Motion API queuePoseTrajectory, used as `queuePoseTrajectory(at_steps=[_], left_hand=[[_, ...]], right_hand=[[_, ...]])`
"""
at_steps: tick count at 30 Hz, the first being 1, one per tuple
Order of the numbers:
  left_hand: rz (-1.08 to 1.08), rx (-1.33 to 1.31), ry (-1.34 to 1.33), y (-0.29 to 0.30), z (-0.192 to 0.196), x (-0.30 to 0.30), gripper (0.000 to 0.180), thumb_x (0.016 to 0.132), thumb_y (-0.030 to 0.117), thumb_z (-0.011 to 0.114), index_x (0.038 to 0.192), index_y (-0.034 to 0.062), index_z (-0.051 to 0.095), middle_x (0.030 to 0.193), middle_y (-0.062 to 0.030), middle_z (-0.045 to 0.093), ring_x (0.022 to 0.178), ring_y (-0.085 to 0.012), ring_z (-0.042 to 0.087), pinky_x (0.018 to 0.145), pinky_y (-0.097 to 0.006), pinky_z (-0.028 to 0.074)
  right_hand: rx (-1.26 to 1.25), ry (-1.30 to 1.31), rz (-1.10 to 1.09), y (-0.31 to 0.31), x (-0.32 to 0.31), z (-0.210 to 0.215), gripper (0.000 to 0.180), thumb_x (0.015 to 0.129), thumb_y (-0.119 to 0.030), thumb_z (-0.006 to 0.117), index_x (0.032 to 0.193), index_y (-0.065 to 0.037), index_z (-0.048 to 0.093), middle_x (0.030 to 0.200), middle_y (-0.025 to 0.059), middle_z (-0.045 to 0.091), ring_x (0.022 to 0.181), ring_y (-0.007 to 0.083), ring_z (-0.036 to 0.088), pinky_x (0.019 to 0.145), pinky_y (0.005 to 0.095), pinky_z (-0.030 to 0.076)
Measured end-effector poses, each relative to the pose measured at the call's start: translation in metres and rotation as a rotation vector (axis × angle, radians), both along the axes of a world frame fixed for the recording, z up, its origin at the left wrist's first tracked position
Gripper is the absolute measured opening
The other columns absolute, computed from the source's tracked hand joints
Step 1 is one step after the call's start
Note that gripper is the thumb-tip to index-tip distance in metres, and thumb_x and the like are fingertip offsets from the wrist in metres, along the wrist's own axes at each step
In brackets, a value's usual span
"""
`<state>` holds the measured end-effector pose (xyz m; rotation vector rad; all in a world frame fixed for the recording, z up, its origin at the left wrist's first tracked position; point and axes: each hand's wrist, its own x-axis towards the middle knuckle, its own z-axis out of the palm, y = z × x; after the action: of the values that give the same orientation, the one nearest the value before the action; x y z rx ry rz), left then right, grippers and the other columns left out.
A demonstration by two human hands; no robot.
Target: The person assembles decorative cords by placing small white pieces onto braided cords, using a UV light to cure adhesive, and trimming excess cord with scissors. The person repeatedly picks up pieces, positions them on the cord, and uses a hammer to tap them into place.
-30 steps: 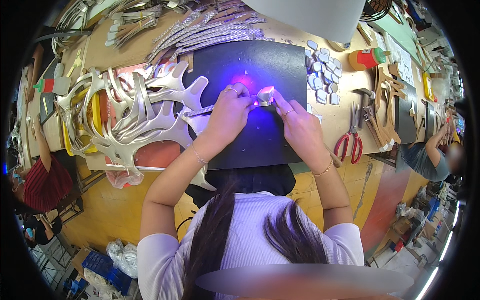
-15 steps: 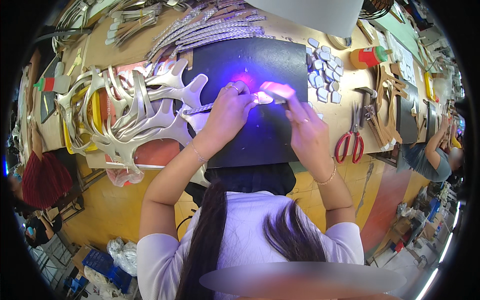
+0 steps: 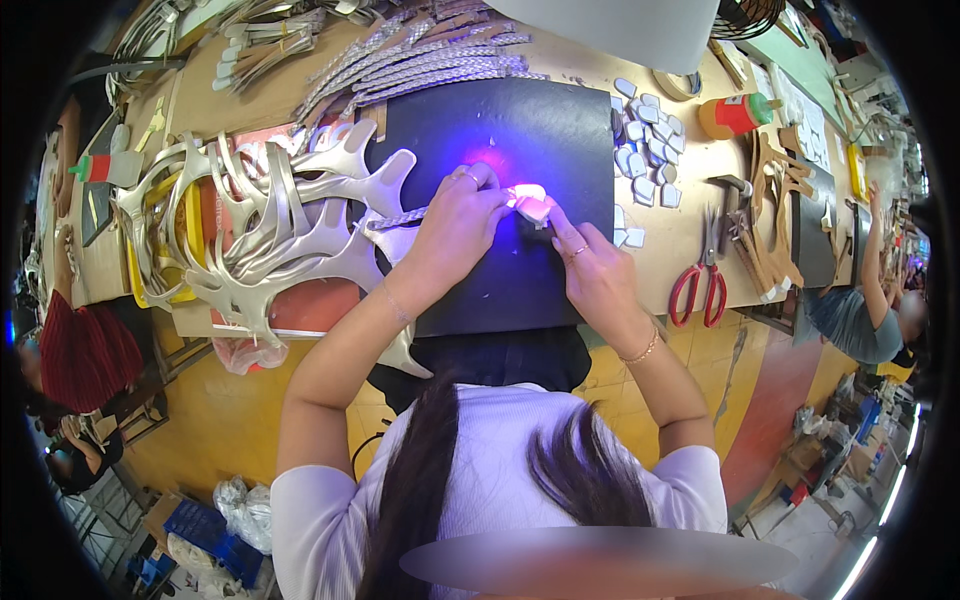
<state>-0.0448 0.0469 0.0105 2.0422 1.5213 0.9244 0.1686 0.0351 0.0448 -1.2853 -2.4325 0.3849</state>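
Over the black mat in the middle of the bench, both hands meet on one small pale piece, lit by a violet glow. The left hand has its fingers curled together, pinching the piece's left edge; the right hand pinches it from the other side with thumb and forefinger. A braided silver strip runs into the left hand. Red-handled scissors lie to the right, and silver cut-out shapes are heaped to the left.
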Motion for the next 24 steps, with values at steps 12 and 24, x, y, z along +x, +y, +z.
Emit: queuePoseTrajectory(at_steps=[12,24], left_hand=[[0.027,-0.017,0.060,-0.001,0.001,-0.002,0.015,0.080,0.011,0.075,0.093,0.0035,0.075,0.093,-0.0108,0.058,0.091,-0.0297,0.056,0.083,-0.041,0.045],[0.029,0.017,0.158,-0.003,0.000,0.000,0.014,0.083,0.016,0.074,0.093,0.0058,0.074,0.095,-0.0083,0.058,0.094,-0.0284,0.056,0.082,-0.041,0.042]], right_hand=[[0.105,0.151,0.019,-0.002,0.006,-0.008,0.059,0.091,-0.008,0.065,0.147,-0.017,0.050,0.078,0.0064,0.054,0.060,0.0250,0.059,0.052,0.0377,0.049],[-0.066,-0.059,-0.020,0.025,-0.009,0.017,0.049,0.095,-0.009,0.061,0.142,-0.014,0.054,0.079,0.0124,0.059,0.063,0.0319,0.061,0.055,0.0416,0.050]])
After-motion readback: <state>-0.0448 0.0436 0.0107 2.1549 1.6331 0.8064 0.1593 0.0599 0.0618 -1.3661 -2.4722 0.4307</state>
